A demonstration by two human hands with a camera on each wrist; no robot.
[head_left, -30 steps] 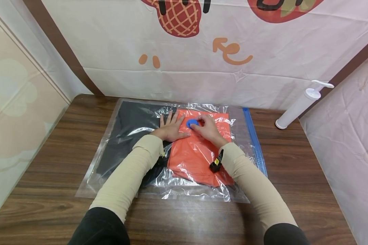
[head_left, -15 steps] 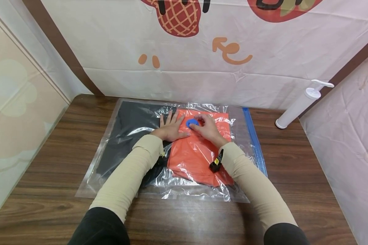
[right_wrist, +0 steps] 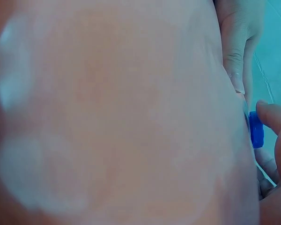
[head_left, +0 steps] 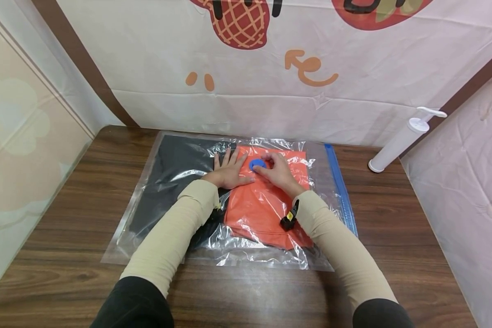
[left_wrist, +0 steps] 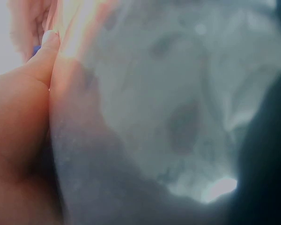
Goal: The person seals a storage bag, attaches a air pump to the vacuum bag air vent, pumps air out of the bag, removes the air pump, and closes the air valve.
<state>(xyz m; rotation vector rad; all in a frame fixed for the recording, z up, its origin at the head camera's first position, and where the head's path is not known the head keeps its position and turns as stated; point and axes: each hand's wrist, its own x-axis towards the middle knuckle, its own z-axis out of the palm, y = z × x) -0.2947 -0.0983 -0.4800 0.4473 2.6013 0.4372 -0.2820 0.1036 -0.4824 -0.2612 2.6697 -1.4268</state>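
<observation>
A clear plastic vacuum storage bag [head_left: 317, 157] lies flat on the table, with folded black cloth [head_left: 168, 173] in its left part and folded orange-red cloth [head_left: 254, 209] to the right. My left hand [head_left: 228, 175] rests on the bag with fingers spread, where the two cloths meet. The thumb and fingers of my right hand [head_left: 279, 174] pinch a round blue valve cap [head_left: 256, 164] on the bag over the orange-red cloth. In the right wrist view the blue cap [right_wrist: 256, 130] sits at the bag's surface beside my thumb. Blurred plastic fills most of the left wrist view.
A white hand pump [head_left: 399, 143] leans against the wall cloth at the back right of the wooden table [head_left: 65, 241]. The bag's blue zip edge [head_left: 340, 189] runs along its right side. Printed cloths [head_left: 262, 109] hang behind and at both sides.
</observation>
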